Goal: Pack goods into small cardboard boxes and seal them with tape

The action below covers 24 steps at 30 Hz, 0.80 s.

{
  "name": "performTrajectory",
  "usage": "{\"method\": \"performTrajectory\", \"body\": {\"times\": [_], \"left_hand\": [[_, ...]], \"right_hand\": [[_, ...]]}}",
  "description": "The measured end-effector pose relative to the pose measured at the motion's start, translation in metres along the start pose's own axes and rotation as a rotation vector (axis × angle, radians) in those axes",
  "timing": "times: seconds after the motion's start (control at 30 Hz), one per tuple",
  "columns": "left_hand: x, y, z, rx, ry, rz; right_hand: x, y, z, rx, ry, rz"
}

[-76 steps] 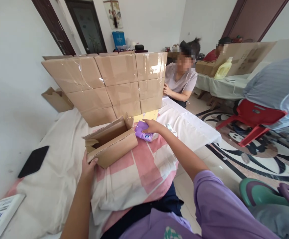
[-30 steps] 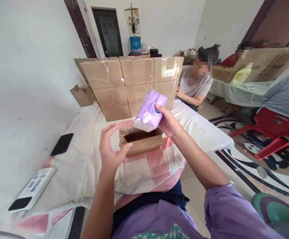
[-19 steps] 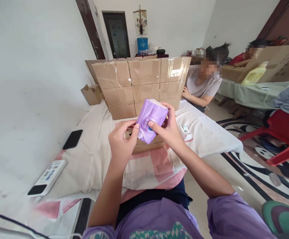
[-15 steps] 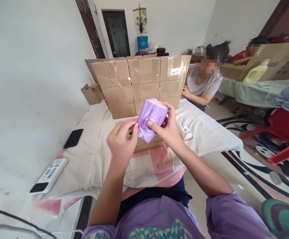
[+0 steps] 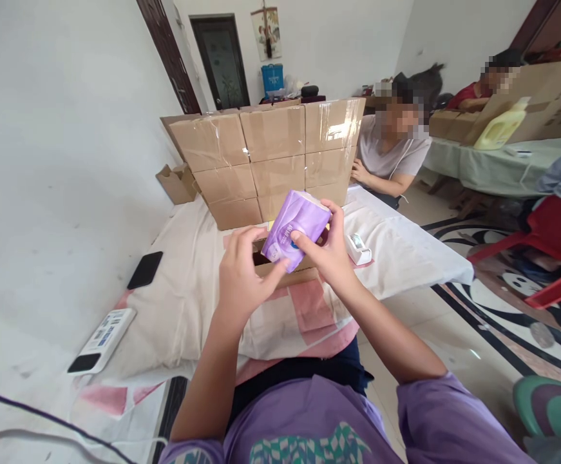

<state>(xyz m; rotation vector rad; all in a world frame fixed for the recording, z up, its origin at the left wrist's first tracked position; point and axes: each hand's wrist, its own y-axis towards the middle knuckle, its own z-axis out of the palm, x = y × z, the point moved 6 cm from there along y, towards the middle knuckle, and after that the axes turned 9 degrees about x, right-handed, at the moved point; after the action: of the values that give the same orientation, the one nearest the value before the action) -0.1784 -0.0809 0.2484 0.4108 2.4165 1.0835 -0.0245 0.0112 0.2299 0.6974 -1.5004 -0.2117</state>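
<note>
A purple plastic-wrapped soft pack (image 5: 295, 225) with white print is held up at a tilt, its pale end towards the upper right. My right hand (image 5: 331, 248) grips the right side, thumb across the printed front and fingers round the far edge. My left hand (image 5: 244, 267) cups the lower left end, its thumb against the bottom corner and its fingers by the left edge. Just below and behind the pack stands an open cardboard box (image 5: 299, 277) on the table, its inside largely hidden by the pack and my hands.
Stacked, taped cardboard boxes (image 5: 273, 135) rise behind. A white tape dispenser (image 5: 359, 250) lies on the right of the cloth-covered table (image 5: 178, 277). On the left are a black flat device (image 5: 145, 270), a white scale-like device (image 5: 104, 338) and a small open carton (image 5: 178, 183). A co-worker (image 5: 391, 161) sits at right.
My left hand has gone from pinching the pack's lower left corner to a wider hold with thumb and fingers spread around that end. My right hand keeps its grip.
</note>
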Motion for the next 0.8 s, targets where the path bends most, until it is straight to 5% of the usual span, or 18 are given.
{"method": "performTrajectory", "body": {"times": [0.13, 0.3, 0.43, 0.63, 0.8], "left_hand": [[-0.008, -0.010, 0.012, 0.181, 0.013, 0.096], [-0.012, -0.029, 0.021, 0.137, 0.018, 0.123], [0.006, -0.041, 0.024, -0.004, -0.091, -0.035], [0.050, -0.039, 0.011, -0.119, -0.503, -0.313], [0.059, -0.032, 0.026, 0.092, -0.728, -0.386]], "right_hand": [[-0.010, -0.007, 0.002, -0.002, 0.134, 0.129], [-0.021, -0.014, 0.011, -0.022, 0.214, 0.227], [-0.027, -0.017, 0.016, 0.081, 0.112, 0.207], [0.011, -0.020, 0.011, 0.365, -0.707, -0.320], [0.030, -0.015, 0.023, 0.664, -1.050, -0.534]]}}
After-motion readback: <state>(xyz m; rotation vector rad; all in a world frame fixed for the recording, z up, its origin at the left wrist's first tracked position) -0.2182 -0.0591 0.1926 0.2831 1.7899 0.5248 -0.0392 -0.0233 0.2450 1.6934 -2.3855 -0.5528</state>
